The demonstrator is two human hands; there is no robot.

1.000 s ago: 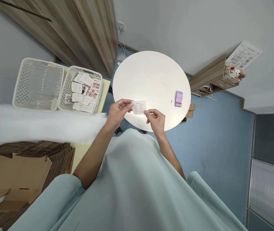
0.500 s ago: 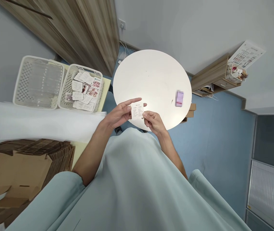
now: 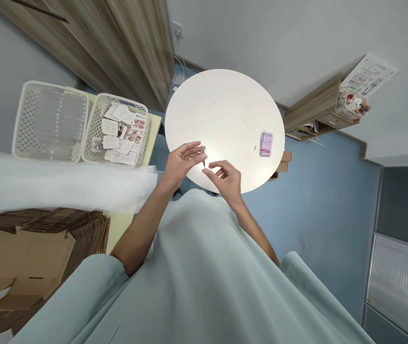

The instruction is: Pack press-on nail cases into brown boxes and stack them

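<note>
While my left hand [image 3: 180, 165] pinches a card [image 3: 203, 151], my right hand [image 3: 227, 180] is just beside it

As I look down, I see the card in front of my left hand's thumb and fingers, which are closed on it. It shows almost edge-on, like a thin strip, so I can't read it. My right hand has its thumb and first finger a little bit apart. They are very near the card's low end, but I can't tell if they touch it.

Both hands are over the near side of a round white table [image 3: 225, 114]. To the right of my right hand, a blurry pink and purple thing [image 3: 266, 144] lies on the table, and a tiny dark mark [image 3: 254, 148] is between them. Past the table, farther right, a low wood shelf [image 3: 313, 107] stands by the wall.

To the left of my left hand is a white basket [image 3: 96, 120] with lots of other cards [image 3: 111, 126] in a messy pile. Just past it, even farther left, another basket [image 3: 19, 119] has clear plastic [image 3: 55, 117] inside. White sheets [image 3: 64, 184] lie left of my left hand too, nearer to me than the baskets. Brown cardboard [image 3: 28, 253] is nearer still.
</note>
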